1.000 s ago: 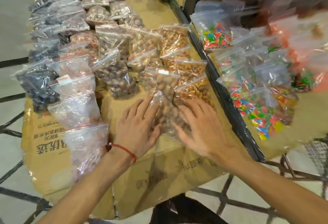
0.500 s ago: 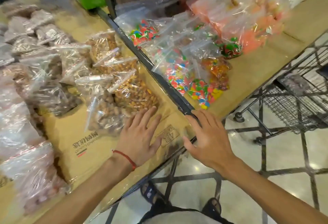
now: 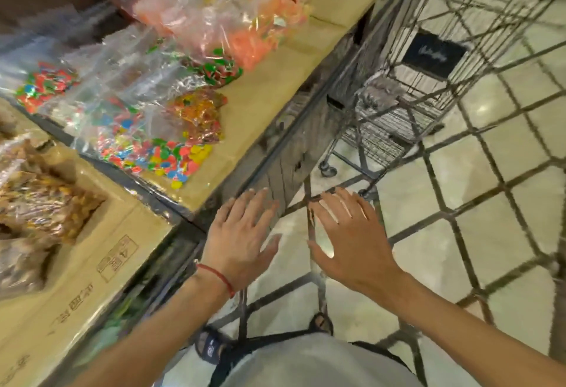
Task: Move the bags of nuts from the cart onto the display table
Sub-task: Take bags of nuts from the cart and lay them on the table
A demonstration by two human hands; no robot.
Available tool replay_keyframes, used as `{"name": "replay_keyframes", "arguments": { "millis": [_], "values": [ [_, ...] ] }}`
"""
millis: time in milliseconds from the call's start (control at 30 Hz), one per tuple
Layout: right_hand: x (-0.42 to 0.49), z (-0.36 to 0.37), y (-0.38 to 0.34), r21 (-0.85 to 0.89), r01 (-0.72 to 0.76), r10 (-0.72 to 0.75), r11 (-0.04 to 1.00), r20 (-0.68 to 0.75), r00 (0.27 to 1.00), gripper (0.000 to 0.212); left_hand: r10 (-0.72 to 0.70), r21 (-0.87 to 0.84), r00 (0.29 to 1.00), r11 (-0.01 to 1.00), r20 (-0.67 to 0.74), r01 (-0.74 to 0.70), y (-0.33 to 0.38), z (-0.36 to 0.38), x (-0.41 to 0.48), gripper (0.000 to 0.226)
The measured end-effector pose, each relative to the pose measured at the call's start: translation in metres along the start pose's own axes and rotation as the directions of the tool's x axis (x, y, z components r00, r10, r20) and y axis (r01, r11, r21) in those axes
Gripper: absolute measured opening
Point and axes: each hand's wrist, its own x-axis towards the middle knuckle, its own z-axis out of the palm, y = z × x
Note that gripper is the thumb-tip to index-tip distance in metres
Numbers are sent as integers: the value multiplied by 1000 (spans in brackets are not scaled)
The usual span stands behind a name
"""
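Since the previous frame both hands have come off the desk (image 3: 92,267) and swung right, out over the tiled floor (image 3: 459,190); the view has turned with them, so the wire cart (image 3: 435,59) now fills the upper right. Left hand (image 3: 242,233), red cord at the wrist, hangs palm down past the desk corner, fingers spread wide, grip empty. Right hand (image 3: 349,239) the same: flat, fingers splayed, nothing held, just beside the left and apart from it. Bags of nuts (image 3: 39,203) lie on the cardboard-covered desk at the far left edge of the view, partly cut off, overlapping in a heap; their long axes run roughly away from the person toward the upper left, though blur hides where the seals face. Beyond a dark rail, bags of coloured sweets (image 3: 159,150) lie on the neighbouring surface. In the cart basket sits one pale, blurred bundle (image 3: 379,92), possibly a bag; contents cannot be told. Sandalled feet show below, on the floor.
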Motion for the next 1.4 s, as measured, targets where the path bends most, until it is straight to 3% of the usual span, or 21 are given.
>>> {"name": "replay_keyframes", "arguments": {
  "millis": [200, 367, 700, 833, 1067, 1400],
  "values": [
    [-46, -8, 88, 18, -177, 178, 984, -88, 980, 62, 180, 8, 983, 984, -29, -180, 91, -6, 63, 59],
    [-66, -13, 142, -40, -323, 322, 945, -43, 946, 68, 328, 34, 945, 944, 12, -328, 138, -14, 114, 59],
    [-30, -37, 268, -99, -507, 501, 856, -76, 862, 64, 492, 14, 870, 870, 31, -492, 206, -7, 261, 64],
    [4, -43, 335, -130, -544, 545, 829, -31, 838, 61, 475, -29, 880, 880, 11, -475, 238, -12, 343, 59],
    [66, -52, 425, -166, -456, 471, 874, 62, 880, 62, 439, -92, 898, 896, 36, -435, 269, -27, 455, 59],
    [160, -57, 559, -138, -364, 369, 921, 14, 929, 63, 303, -83, 950, 951, 80, -297, 312, -36, 571, 58]
  ]
}}
